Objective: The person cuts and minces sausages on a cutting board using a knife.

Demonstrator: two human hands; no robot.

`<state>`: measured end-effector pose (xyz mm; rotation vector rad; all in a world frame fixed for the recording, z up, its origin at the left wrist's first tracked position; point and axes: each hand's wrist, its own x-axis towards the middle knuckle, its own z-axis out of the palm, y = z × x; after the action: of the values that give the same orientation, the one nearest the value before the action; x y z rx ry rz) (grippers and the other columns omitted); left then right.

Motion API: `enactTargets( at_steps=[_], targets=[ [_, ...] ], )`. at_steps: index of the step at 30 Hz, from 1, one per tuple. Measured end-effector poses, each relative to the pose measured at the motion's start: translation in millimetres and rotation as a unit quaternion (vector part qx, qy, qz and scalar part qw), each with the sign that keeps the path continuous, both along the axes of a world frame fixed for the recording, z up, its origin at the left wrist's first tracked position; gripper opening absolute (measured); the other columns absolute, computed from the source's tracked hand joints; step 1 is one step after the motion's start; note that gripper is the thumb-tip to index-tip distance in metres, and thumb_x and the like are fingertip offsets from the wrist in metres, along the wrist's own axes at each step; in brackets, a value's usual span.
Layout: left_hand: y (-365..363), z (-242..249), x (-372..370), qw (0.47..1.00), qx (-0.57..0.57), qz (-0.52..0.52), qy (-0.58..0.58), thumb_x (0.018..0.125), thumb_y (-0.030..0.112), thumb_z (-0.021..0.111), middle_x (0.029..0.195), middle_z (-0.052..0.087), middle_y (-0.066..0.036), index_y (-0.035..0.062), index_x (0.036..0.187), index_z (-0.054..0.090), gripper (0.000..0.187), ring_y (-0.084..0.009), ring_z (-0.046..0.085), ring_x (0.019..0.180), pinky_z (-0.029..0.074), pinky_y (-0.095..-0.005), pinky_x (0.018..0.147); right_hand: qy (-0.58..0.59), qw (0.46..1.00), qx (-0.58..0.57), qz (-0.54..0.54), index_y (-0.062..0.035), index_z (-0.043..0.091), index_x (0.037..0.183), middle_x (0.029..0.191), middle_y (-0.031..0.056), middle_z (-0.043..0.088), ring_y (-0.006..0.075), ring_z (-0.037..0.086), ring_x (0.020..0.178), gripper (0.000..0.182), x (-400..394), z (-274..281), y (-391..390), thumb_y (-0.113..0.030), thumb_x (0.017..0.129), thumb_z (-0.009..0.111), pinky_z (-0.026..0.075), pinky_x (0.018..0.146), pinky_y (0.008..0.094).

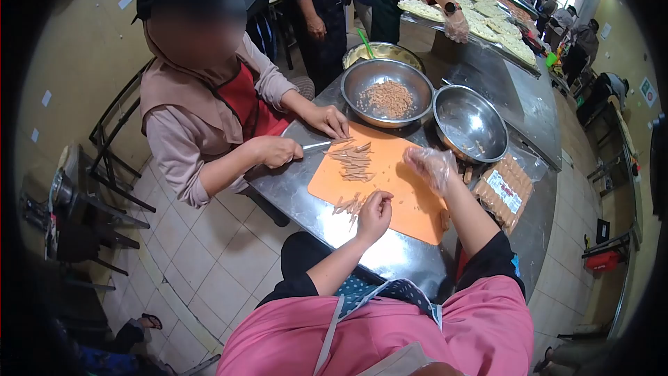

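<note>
My left hand (376, 214), bare, is curled closed over the near edge of an orange cutting board (410, 219), beside thin brown sausage strips (348, 205). Whether anything is inside its fingers is hidden. In a clear plastic glove, my right hand (433, 168) hovers at the board's right side with its fingers drawn together; I cannot make out what they hold. More sausage strips (353, 161) lie across the board's left half. A co-worker's right hand (278, 151) grips a knife (316, 145), and their left hand (330, 121) rests at the strips' far end.
A steel bowl (353, 85) of small brown diced pieces stands behind the board. Right of it is another steel bowl (455, 103) with a few bits inside. A pack of sausages (506, 193) lies at right. Farther back, a gloved person's hand (456, 26) touches a tray of topped dough.
</note>
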<state>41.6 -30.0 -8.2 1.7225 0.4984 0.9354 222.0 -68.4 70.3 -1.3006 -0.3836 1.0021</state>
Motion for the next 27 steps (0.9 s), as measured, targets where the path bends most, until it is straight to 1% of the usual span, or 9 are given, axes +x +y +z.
enactTargets(
  at_steps=[3,6,8,14,19,21,23,25,27],
  targets=[
    [1.0,-1.2,1.4,1.000,-0.003,-0.004,-0.007,0.082,0.002,0.050,0.081,0.056,-0.010,-0.0007,0.088,0.056,0.009,-0.0169,0.057,0.065,0.045,-0.0251,0.056,0.038,0.995,0.092,-0.001,0.0034,0.062,0.087,0.086,0.0074,0.063,0.0146,0.061,0.078,0.011,39.9,7.4,42.7,-0.005,0.081,0.063,0.051,0.071,0.0184],
    [0.8,1.4,-0.2,1.000,0.013,-0.003,0.007,0.082,0.001,0.050,0.082,0.057,-0.010,-0.0010,0.088,0.057,0.009,-0.0169,0.056,0.064,0.045,-0.0251,0.056,-0.066,0.996,0.062,0.019,0.0041,0.057,0.101,0.098,0.0112,0.061,0.0206,0.059,0.089,0.026,79.7,22.1,93.9,-0.014,0.083,0.060,0.050,0.078,0.0257],
    [0.5,3.1,-1.1,1.000,-0.004,-0.004,0.023,0.082,0.001,0.050,0.082,0.056,-0.010,-0.0012,0.088,0.057,0.010,-0.0163,0.056,0.064,0.045,-0.0247,0.057,-0.041,0.994,0.011,-0.098,-0.0006,0.044,0.123,0.114,0.0157,0.054,0.0269,0.054,0.099,0.046,64.9,64.3,108.4,-0.023,0.084,0.055,0.047,0.086,0.0352],
    [1.9,6.0,-0.6,1.000,0.019,-0.005,0.015,0.082,0.001,0.050,0.081,0.056,-0.010,-0.0010,0.089,0.057,0.010,-0.0148,0.055,0.063,0.045,-0.0240,0.056,-0.226,0.963,-0.114,-0.087,-0.0071,0.042,0.127,0.124,0.0135,0.045,0.0249,0.043,0.111,0.047,104.2,75.3,146.5,-0.031,0.088,0.050,0.040,0.088,0.0412],
    [3.4,6.1,-0.5,0.999,0.030,-0.015,0.028,0.081,0.000,0.050,0.080,0.055,-0.010,-0.0008,0.088,0.057,0.010,-0.0160,0.055,0.064,0.044,-0.0251,0.056,-0.310,0.924,-0.221,-0.030,-0.0052,0.046,0.125,0.127,0.0128,0.045,0.0211,0.039,0.119,0.046,89.7,75.9,114.7,-0.035,0.090,0.047,0.037,0.094,0.0373],
    [2.2,4.2,-0.4,0.998,0.044,-0.010,0.034,0.081,0.000,0.050,0.080,0.055,-0.010,-0.0008,0.087,0.057,0.010,-0.0164,0.054,0.065,0.044,-0.0255,0.056,-0.192,0.980,-0.017,-0.044,-0.0044,0.048,0.124,0.125,0.0099,0.049,0.0185,0.044,0.117,0.047,64.7,65.9,90.3,-0.038,0.092,0.045,0.036,0.096,0.0307],
    [2.5,5.5,-0.4,0.998,0.055,-0.013,0.008,0.081,-0.002,0.048,0.079,0.054,-0.010,-0.0006,0.087,0.057,0.011,-0.0177,0.054,0.067,0.043,-0.0264,0.056,-0.160,0.985,0.039,-0.049,-0.0051,0.049,0.124,0.127,0.0075,0.050,0.0183,0.046,0.117,0.043,43.2,56.3,64.8,-0.032,0.091,0.047,0.033,0.099,0.0275],
    [3.3,7.7,-1.7,0.998,0.054,-0.019,0.008,0.080,-0.003,0.047,0.081,0.055,-0.010,-0.0002,0.087,0.057,0.012,-0.0192,0.055,0.069,0.043,-0.0267,0.056,-0.328,0.930,-0.162,0.023,-0.0064,0.047,0.127,0.129,0.0064,0.048,0.0196,0.043,0.120,0.040,16.4,67.1,33.6,-0.022,0.090,0.048,0.030,0.102,0.0279],
    [2.2,12.4,-2.8,0.998,0.040,-0.036,-0.040,0.081,-0.005,0.046,0.088,0.054,-0.011,-0.0015,0.086,0.056,0.012,-0.0191,0.056,0.079,0.048,-0.0268,0.066,-0.423,0.887,-0.170,0.070,-0.0082,0.047,0.127,0.124,0.0110,0.053,0.0252,0.047,0.117,0.041,-1.7,58.9,-1.6,-0.017,0.087,0.046,0.034,0.100,0.0327]
  ],
)
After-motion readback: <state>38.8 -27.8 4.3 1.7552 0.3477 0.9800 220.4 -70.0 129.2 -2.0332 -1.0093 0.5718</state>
